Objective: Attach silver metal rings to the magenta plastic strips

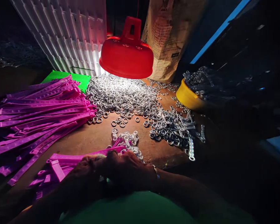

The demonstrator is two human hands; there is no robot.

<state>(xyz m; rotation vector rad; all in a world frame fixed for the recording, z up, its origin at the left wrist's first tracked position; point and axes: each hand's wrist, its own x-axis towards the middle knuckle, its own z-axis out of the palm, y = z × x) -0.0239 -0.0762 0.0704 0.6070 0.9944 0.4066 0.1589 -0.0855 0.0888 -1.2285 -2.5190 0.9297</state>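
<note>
My left hand and my right hand meet at the front of the worktable, both in shadow with their fingers closed. Whatever they pinch is hidden by the fingers and the dark. Right behind them lies a small bunch of pink plastic strips, whose far ends run in among a cluster of silver rings. More pink strips stick out to the left of my left hand. A metal bangle circles my right wrist.
A big heap of silver rings lies under a red lamp. Many pink strips are piled at left by a green perforated tray. At right are ringed silver strips and a yellow tub. A printed sack stands behind.
</note>
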